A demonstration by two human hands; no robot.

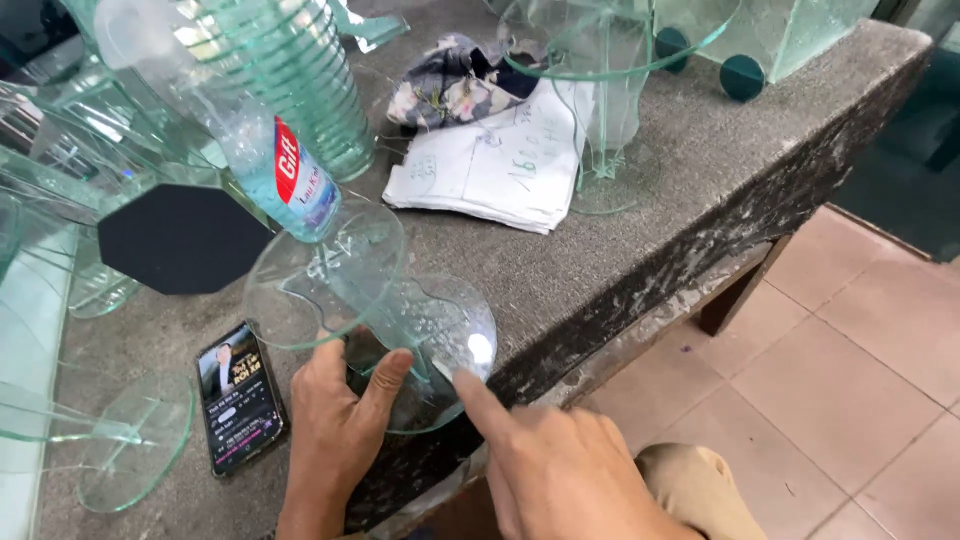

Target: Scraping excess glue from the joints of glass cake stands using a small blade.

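Note:
A clear glass stand made of two round discs joined by a curved upright lies tilted at the front edge of the grey felt-covered bench. My left hand grips the lower part of the stand, thumb on the glass. The right hand points its forefinger at the rim of the nearer disc and touches it. A clear spray bottle with pale blue liquid leans just behind the stand.
A phone with a lit screen lies left of my left hand. A black octagonal piece, other glass stands, a stack of white papers, a patterned cloth. Tiled floor at right.

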